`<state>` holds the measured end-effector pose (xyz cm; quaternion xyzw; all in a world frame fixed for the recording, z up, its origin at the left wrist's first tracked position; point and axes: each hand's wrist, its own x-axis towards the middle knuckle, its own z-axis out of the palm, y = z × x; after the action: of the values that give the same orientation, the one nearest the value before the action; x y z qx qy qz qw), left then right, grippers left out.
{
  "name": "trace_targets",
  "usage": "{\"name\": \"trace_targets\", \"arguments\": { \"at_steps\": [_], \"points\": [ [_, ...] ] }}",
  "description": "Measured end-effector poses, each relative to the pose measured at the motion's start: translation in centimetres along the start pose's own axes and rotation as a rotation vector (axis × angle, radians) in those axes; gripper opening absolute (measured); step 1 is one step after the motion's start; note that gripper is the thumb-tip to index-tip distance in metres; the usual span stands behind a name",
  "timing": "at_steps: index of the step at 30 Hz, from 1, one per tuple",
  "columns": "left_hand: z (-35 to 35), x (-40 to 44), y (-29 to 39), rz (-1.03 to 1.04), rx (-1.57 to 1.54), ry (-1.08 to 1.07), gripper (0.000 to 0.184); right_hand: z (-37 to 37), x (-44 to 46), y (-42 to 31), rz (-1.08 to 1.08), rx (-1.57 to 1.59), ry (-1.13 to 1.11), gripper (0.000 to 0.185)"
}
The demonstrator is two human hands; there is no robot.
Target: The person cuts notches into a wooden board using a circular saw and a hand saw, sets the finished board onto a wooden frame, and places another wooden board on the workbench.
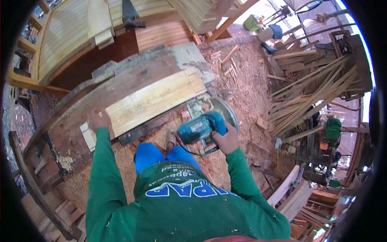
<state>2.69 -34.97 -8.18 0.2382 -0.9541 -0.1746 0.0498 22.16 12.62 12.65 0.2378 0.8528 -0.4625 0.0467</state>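
My right hand is wrapped round the rear handle of a teal circular saw. The saw's round blade guard faces away to the right, and its metal base lies close to the right end of a pale wooden board. A thin dark line crosses the board near that end. On the board's left part rests my left hand, fingers spread over its edge and pressing from above. Beneath the board is a worn, dusty workbench. The saw hides where its blade sits against the wood.
Wood shavings and offcuts litter the ground. A handsaw lies on the slatted wooden piece beyond the bench. Stacked thin wood strips fill the right side. Planks lean at lower right. A dark wooden bar stands at lower left.
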Motion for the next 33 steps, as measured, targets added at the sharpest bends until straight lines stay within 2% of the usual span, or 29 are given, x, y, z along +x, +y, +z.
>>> {"name": "trace_targets", "arguments": {
  "at_steps": [2,4,7,8,13,17,22,29,32,33],
  "points": [
    [2.1,0.4,3.0,0.119,-0.049,-0.002,0.040,0.5,1.0,-0.8,0.015,0.024,-0.018,0.043],
    [4.6,1.1,5.3,0.068,-0.117,-0.201,0.043,1.1,2.0,-1.3,-0.023,0.043,-0.027,0.042],
    [4.8,0.5,8.7,0.051,0.115,-0.242,0.047,2.2,3.8,-0.8,0.015,0.061,-0.052,0.038],
    [4.8,0.6,9.0,0.061,0.100,-0.242,0.047,2.5,4.3,-0.8,0.050,0.062,-0.061,0.038],
    [4.8,0.9,8.5,0.053,0.123,-0.253,0.046,3.3,5.8,-1.4,0.183,0.273,-0.115,0.037],
    [5.6,1.2,7.8,0.028,0.119,-0.295,0.047,3.8,6.6,-1.0,0.159,0.254,-0.119,0.043],
    [5.0,1.2,8.7,-0.025,0.193,-0.308,0.047,3.6,7.1,-1.4,0.202,0.268,-0.166,0.042],
    [4.6,1.1,8.6,0.011,0.146,-0.281,0.046,3.7,8.0,-2.2,0.249,0.316,-0.207,0.037],
    [4.9,1.0,8.6,0.000,0.124,-0.305,0.046,3.7,8.0,-1.5,0.233,0.343,-0.257,0.048],
    [4.7,1.0,8.7,0.002,0.116,-0.315,0.046,3.7,8.1,-1.6,0.245,0.355,-0.249,0.045]
  ]
}}
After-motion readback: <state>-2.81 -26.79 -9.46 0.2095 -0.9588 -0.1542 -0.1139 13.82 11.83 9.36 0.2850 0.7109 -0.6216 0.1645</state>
